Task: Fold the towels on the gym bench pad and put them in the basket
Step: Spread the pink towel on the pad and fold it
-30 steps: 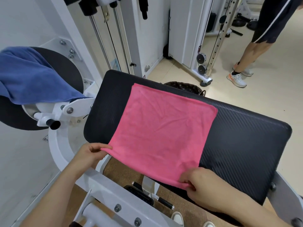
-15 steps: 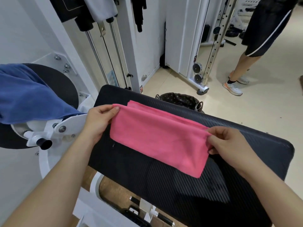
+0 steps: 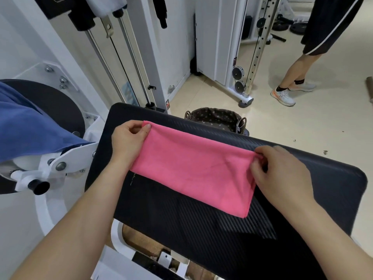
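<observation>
- Head view: pink cloth towel [image 3: 193,174], folded in half, lies on black ribbed gym bench pad [image 3: 314,170].
- Left hand [image 3: 127,142] and right hand [image 3: 282,174] pinch its far corners.
- Dark lined wicker basket [image 3: 217,118] beyond looks empty; blue cloth towel [image 3: 30,128] at left not yet folded.

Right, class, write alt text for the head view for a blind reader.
Two hands hold a folded pink towel on a black bench pad, the left hand pinching its far left corner, the right hand its far right corner. A lined basket stands on the floor beyond the pad; a blue towel hangs at left.
</observation>
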Tool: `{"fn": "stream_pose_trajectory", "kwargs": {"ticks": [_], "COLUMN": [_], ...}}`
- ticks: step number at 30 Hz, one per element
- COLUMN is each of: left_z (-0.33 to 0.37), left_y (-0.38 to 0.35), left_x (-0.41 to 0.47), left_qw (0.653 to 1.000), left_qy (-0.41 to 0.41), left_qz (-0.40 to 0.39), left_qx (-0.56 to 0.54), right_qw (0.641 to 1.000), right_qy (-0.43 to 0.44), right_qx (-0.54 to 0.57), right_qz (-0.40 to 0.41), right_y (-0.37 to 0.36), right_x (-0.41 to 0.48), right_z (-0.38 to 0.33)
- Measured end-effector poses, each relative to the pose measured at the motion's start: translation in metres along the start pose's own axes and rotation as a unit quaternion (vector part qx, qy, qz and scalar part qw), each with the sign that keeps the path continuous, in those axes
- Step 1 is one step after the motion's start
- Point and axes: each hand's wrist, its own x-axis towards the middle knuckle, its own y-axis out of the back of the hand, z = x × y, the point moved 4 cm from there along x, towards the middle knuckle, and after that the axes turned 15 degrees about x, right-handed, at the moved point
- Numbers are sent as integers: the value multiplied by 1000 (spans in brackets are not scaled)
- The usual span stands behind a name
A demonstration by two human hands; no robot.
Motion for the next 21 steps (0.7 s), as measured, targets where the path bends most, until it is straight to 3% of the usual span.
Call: {"fn": "stream_pose_trajectory", "kwargs": {"ticks": [7, 16, 21], "left_z": [7, 19, 13], "left_y": [0, 5, 6], "left_x": [-1, -3, -1], "left_qw": [987, 981, 992], "left_qy": [-90, -111, -63], "left_qz": [-22, -35, -73], "left_qx": [133, 153, 82], "right_qw": [998, 988, 976], "right_qy": [-9, 12, -19], "right_qx": [-25, -68, -21], "right_qz": [-50, -136, -216], "right_y": [0, -3, 1], "right_x": [2, 20, 35], "right_z": [3, -2, -8]}}
